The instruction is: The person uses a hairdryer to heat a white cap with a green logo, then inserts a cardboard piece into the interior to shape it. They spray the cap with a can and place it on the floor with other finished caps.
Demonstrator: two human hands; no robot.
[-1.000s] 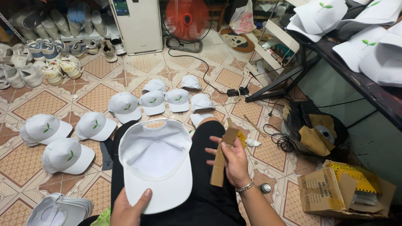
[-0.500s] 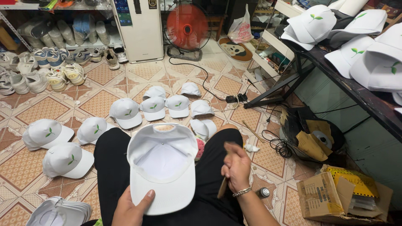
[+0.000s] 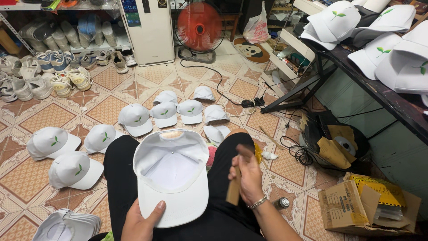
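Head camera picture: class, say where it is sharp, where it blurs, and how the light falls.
Head view: the right hand and the cardboard strip it holds are smeared by motion; the white cap under the left hand is sharp; light is even and soft, with faint shadows; the floor tiles bend slightly toward the edges.

White caps (image 3: 133, 118) crowding floor ahead and left of lap; bare tile strip running beyond toward fan (image 3: 199, 26). Cardboard box (image 3: 368, 205), cable coil (image 3: 303, 154), spray can (image 3: 281, 203) blocking right side.
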